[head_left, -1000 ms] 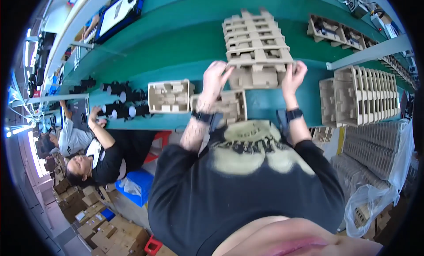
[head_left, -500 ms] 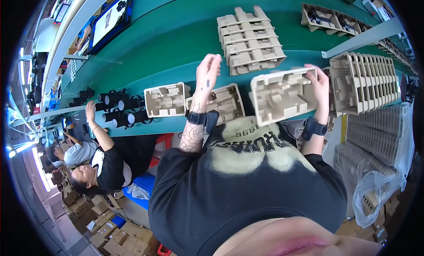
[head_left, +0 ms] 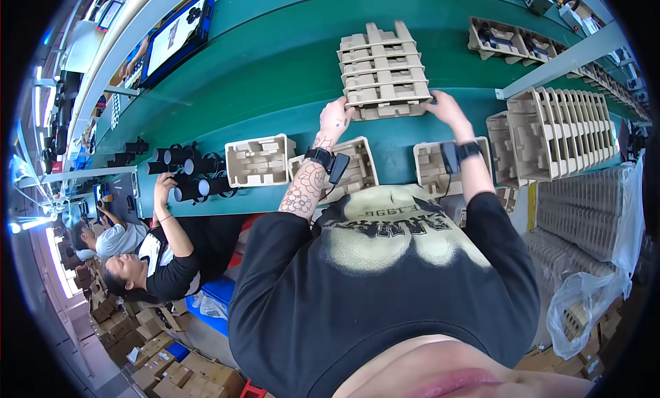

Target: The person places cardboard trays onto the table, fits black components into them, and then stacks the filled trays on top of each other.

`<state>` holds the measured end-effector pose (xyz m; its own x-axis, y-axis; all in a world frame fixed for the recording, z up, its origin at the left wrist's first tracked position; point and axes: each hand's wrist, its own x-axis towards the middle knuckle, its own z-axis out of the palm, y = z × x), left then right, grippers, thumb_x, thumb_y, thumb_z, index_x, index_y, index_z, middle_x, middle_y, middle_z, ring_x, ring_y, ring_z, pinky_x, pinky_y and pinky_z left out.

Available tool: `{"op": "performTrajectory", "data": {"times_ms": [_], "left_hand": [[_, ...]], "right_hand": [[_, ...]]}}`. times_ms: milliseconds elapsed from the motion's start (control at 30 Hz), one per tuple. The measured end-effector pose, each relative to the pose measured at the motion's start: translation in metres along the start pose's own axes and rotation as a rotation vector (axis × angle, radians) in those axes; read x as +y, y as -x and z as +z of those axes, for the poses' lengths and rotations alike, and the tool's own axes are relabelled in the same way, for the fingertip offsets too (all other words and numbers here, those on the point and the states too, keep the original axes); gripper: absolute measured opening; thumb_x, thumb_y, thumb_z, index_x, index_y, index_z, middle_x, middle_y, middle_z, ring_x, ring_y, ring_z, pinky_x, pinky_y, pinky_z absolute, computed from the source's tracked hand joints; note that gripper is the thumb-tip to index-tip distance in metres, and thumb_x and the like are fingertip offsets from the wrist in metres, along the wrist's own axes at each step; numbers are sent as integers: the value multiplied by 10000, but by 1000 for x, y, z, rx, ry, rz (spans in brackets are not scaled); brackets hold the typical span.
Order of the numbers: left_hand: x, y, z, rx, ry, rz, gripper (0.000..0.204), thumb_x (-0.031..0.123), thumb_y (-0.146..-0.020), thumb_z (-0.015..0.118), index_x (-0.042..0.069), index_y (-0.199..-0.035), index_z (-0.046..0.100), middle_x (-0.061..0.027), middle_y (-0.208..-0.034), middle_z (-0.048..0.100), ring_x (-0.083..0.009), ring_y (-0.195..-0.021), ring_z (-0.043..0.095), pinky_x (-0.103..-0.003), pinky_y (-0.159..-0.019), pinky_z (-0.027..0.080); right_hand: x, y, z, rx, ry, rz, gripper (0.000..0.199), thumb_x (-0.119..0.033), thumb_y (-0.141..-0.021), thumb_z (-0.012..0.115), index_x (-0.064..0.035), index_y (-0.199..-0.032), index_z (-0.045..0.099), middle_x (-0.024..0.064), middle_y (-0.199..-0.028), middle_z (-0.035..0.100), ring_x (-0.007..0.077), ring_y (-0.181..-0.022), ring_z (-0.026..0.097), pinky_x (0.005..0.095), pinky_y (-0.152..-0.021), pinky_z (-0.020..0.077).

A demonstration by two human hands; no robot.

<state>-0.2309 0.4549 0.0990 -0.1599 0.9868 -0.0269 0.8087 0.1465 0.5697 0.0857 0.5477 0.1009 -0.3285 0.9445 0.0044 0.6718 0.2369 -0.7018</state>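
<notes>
A stack of beige moulded pulp trays (head_left: 381,64) lies on the green conveyor belt (head_left: 275,75) in front of me. My left hand (head_left: 335,119) grips the left corner of the lowest tray (head_left: 393,111) in that stack. My right hand (head_left: 445,109) holds the same tray's right edge. Both wrists wear black bands. Single pulp trays sit nearer to me, one under my left forearm (head_left: 357,166) and one under my right wrist (head_left: 430,166).
Another single tray (head_left: 260,161) lies left, beside several black cylinders (head_left: 180,170) that a seated co-worker's hand (head_left: 163,186) reaches. Upright stacked trays (head_left: 564,133) stand at right, bagged trays (head_left: 591,260) below them. A monitor (head_left: 180,34) hangs beyond the belt.
My right hand carried one tray off the stack to the near right and set it down. Both hands have come back to the stack's lowest tray.
</notes>
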Motion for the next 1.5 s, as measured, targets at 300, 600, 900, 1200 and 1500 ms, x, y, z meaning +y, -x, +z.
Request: {"op": "performTrajectory", "data": {"times_ms": [300, 600, 900, 1200, 1500], "left_hand": [[21, -46, -106, 318, 324, 76, 292, 326, -801, 625, 44, -730, 607, -147, -626, 585, -281, -560, 574, -367, -555, 454], [55, -117, -199, 161, 577, -54, 374, 395, -821, 643, 22, -800, 648, -38, -619, 595, -126, -537, 553, -261, -501, 438], [60, -142, -175, -112, 121, -72, 430, 411, -875, 568, -9, -945, 630, -77, -765, 669, -155, -666, 657, -256, -612, 543], [28, -115, -178, -42, 414, -244, 391, 328, -835, 591, -35, -978, 608, -124, -779, 663, -173, -549, 614, -278, -520, 515], [27, -108, -261, 221, 359, 29, 413, 285, -848, 626, -21, -1115, 551, -87, -887, 661, -131, -709, 613, -249, -597, 492]], "right_hand": [[-116, -55, -32, 358, -100, -7, 331, -324, -817, 662, -8, -861, 575, 133, -753, 623, 266, -701, 600, 370, -636, 469], [-121, -154, -77, 238, -751, -191, 319, -195, -815, 664, -31, -1085, 628, 74, -910, 669, 162, -755, 627, 258, -671, 495], [-110, -199, -76, 169, -374, -246, 388, -299, -774, 718, -2, -1010, 632, 72, -807, 665, 149, -764, 629, 303, -655, 503], [-105, -187, -35, -14, -172, -10, 340, -299, -787, 690, 0, -949, 681, 69, -790, 676, 160, -696, 630, 273, -621, 493], [-230, -113, -131, -35, -582, -166, 213, -116, -822, 620, 25, -981, 640, 98, -794, 668, 186, -750, 617, 288, -673, 489]]}}
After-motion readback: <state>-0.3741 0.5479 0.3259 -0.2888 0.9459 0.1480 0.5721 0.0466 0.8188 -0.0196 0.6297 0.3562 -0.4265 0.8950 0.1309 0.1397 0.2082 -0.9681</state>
